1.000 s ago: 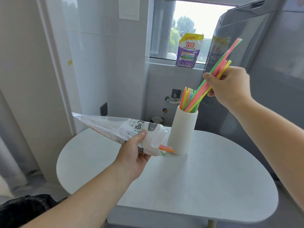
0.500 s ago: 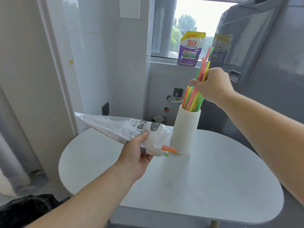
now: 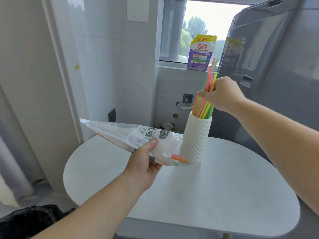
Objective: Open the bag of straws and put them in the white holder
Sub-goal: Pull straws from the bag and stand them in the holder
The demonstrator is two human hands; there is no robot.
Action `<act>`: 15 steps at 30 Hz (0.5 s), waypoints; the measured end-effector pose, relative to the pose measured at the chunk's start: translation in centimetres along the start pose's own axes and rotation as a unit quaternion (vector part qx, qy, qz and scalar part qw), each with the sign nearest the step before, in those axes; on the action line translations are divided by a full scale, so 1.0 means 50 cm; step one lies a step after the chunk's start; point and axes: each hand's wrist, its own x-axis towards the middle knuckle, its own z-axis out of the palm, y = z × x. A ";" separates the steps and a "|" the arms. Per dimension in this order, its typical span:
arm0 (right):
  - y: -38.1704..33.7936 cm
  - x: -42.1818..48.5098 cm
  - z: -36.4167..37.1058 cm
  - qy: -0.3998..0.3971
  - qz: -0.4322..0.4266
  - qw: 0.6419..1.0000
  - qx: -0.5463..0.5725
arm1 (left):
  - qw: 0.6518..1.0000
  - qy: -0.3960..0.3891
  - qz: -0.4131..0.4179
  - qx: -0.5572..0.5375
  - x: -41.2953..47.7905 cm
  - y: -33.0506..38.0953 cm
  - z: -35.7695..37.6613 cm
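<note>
two hands at work, right hand [image 3: 222,94] grasping straws [image 3: 204,107] in white holder [image 3: 195,138], left hand [image 3: 145,163] clutching bag [image 3: 138,137] at nine o'clock of holder

Front open, back crowded
Passage lies over the near table [image 3: 224,195]; the white holder [image 3: 195,138], the bag [image 3: 131,135] just beside it and the fridge [image 3: 276,75] behind block the back.

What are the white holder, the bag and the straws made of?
The holder looks like ceramic or plastic, and I can't tell which: it is ribbed and dull white with no shine. The bag is probably thin plastic film, since it is see-through, crinkly, glossy and printed. The straws look like smooth plastic, or maybe paper, in bright, even colours.
</note>
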 end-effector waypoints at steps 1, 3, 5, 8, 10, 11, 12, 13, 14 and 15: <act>0.000 0.001 0.000 0.002 0.000 1.000 -0.002 | 1.000 0.000 0.001 0.000 0.000 0.000 0.000; 0.001 0.002 0.000 0.018 -0.006 1.000 0.005 | 1.000 -0.001 0.000 -0.001 -0.001 0.001 0.000; 0.002 0.005 0.000 0.042 -0.016 0.998 0.041 | 1.000 -0.001 0.001 -0.002 -0.001 0.001 0.001; 0.000 0.010 -0.003 0.064 -0.023 0.990 0.126 | 1.000 -0.003 0.001 -0.002 -0.002 0.000 0.003; 0.000 0.013 -0.005 0.085 -0.049 0.985 0.143 | 1.000 -0.003 0.000 -0.002 -0.002 0.000 0.004; -0.002 0.013 -0.005 0.093 -0.066 0.984 0.140 | 1.000 -0.003 0.000 -0.001 -0.002 0.001 0.003; -0.004 0.014 -0.005 0.094 -0.084 0.984 0.129 | 1.000 -0.003 0.000 -0.001 -0.002 0.001 0.003; -0.005 0.014 -0.004 0.087 -0.098 0.985 0.111 | 1.000 -0.003 -0.001 -0.001 -0.002 0.002 0.003; -0.007 0.014 -0.002 0.074 -0.110 0.988 0.084 | 1.000 -0.002 -0.001 -0.001 -0.002 0.002 0.003; -0.008 0.012 0.001 0.059 -0.119 0.990 0.051 | 1.000 -0.002 -0.001 0.000 -0.002 0.002 0.002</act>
